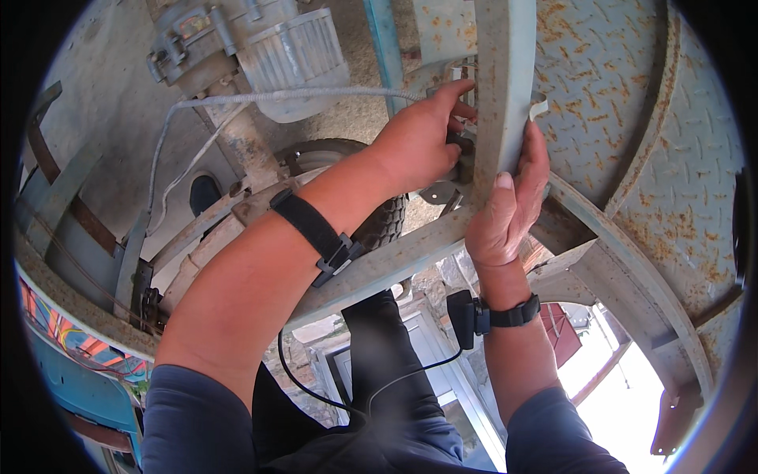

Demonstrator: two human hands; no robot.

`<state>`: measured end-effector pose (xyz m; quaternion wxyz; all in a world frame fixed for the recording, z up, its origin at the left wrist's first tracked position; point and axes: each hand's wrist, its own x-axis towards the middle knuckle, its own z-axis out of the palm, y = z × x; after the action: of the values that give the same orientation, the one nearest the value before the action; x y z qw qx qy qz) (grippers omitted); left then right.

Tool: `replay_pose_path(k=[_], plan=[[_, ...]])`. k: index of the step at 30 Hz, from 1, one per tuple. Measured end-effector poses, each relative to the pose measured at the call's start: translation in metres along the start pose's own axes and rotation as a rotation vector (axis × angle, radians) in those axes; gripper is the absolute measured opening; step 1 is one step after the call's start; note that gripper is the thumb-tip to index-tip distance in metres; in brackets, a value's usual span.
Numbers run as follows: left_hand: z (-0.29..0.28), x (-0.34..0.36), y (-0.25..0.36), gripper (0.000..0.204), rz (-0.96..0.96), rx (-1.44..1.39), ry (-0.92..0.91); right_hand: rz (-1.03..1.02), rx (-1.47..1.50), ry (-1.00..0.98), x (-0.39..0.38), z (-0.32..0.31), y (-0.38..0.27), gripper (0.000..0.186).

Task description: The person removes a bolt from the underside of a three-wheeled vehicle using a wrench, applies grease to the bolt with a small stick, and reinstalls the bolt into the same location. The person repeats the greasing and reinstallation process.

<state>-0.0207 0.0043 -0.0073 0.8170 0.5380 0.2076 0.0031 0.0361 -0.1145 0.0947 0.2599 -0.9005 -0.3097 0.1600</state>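
Grey metal beam [505, 87], top middle — likely stiff and heavy, best held by its sides. The right hand [511, 213] curls its grip around the right edge; farther up, I can't tell what the left hand [420, 142] has in its grip.

A pale, rust-flecked metal beam [502, 91] runs straight

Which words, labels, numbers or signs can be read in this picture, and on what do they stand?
No text can be read.
Small orange patch on the machinery, upper left: too blurred to tell if it bears text.
Metal beam at the right hand: no lettering visible.
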Motion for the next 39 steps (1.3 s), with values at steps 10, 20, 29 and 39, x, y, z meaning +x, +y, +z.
replay_pose_path(k=[10,20,29,39], plan=[[0.007,0.009,-0.003,0.074,-0.064,-0.123,-0.069,-0.033,0.006,-0.012,0.001,-0.002,-0.002,0.065],[0.007,0.010,0.000,0.070,-0.079,-0.091,-0.024,-0.052,0.020,-0.011,0.001,-0.002,0.000,0.065],[0.010,0.010,0.004,0.059,-0.020,-0.166,-0.052,-0.027,0.036,-0.014,0.001,-0.002,0.000,0.067],[0.010,0.012,-0.005,0.069,-0.001,-0.087,0.007,-0.027,0.049,-0.021,0.001,-0.002,-0.001,0.067]])
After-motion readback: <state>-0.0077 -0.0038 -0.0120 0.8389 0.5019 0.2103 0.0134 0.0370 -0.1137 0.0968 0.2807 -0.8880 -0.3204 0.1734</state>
